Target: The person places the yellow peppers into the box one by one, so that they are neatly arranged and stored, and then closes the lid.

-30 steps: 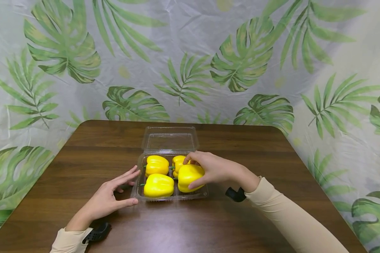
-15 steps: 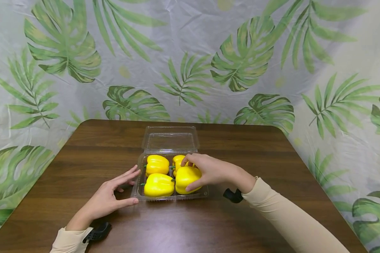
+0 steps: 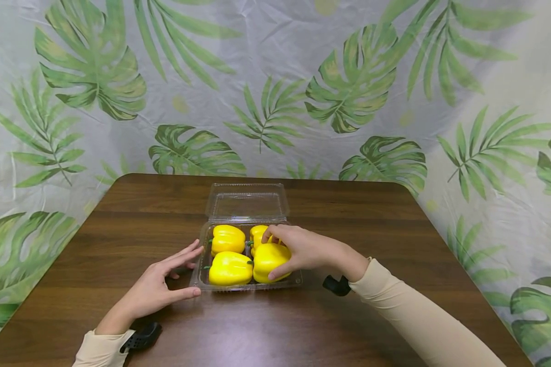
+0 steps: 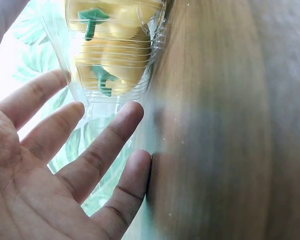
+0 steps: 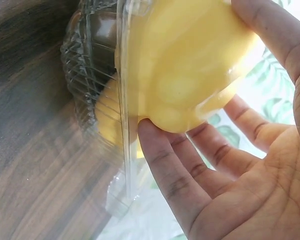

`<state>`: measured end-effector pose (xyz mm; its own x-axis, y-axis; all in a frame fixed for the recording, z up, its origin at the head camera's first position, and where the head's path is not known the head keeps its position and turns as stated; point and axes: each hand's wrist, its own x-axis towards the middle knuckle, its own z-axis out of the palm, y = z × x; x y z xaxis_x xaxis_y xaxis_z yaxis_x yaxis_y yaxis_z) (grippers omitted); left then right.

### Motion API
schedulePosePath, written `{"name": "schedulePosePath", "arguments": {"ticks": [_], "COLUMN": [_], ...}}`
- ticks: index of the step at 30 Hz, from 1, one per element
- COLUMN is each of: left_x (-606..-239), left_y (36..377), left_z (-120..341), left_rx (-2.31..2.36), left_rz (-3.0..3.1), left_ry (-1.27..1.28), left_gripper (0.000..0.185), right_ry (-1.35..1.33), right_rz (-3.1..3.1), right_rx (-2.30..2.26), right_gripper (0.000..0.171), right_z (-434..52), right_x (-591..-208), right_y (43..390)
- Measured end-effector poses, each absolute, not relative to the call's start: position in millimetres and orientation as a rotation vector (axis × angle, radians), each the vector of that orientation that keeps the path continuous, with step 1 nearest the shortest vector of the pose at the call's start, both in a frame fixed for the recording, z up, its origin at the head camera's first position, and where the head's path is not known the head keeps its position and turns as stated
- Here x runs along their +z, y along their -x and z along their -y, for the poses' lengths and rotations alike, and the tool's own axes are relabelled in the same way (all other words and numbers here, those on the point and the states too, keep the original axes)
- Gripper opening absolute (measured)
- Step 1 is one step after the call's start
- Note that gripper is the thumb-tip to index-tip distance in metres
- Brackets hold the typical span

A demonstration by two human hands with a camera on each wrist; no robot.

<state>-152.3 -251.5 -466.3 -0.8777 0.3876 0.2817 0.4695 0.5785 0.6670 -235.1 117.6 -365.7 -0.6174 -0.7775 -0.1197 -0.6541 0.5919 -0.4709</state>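
Right hand (image 3: pixel 305 250) curled round front-right yellow pepper (image 3: pixel 268 261), seating it in clear clamshell tray (image 3: pixel 202 281) mid-table (image 3: pixel 303 326) among three others; left hand (image 3: pixel 158 288) open, fingers spread at tray's left edge, apparently steadying it.

The clamshell container (image 3: pixel 245 239) is clear, thin, ribbed plastic with a glossy sheen. Inside it, 4 yellow peppers (image 3: pixel 229 268) look smooth and shiny, possibly plastic. Under the container, the table (image 3: pixel 372 229) shows dark, satin-finished wood grain. Behind the table hangs creased leaf-print cloth (image 3: pixel 275 86).
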Motion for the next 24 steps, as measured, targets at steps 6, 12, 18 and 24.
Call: {"name": "schedulePosePath", "arguments": {"ticks": [6,12,18,24], "left_x": [-465.9,-465.2,-465.6,-466.2], "left_y": [152.0,152.1,152.3,152.5], "left_z": [251.2,251.0,250.9,250.7], "left_rx": [-1.194,-1.192,-1.188,-1.185], "left_rz": [2.697,2.693,2.696,2.696], "left_ry": [0.736,0.738,0.736,0.732], "left_gripper": [0.083,0.084,0.083,0.083], "right_ry": [1.178,1.168,1.167,1.182], "right_rz": [-2.51,-2.507,-2.503,-2.511], "right_rx": [-0.543,-0.537,-0.54,-0.54], "right_gripper": [0.071,0.072,0.071,0.072], "right_z": [-117.8,-118.8,-119.6,-121.0], "right_x": [-367.4,-369.0,-370.7,-371.6], "right_y": [234.9,236.0,235.7,234.4]}}
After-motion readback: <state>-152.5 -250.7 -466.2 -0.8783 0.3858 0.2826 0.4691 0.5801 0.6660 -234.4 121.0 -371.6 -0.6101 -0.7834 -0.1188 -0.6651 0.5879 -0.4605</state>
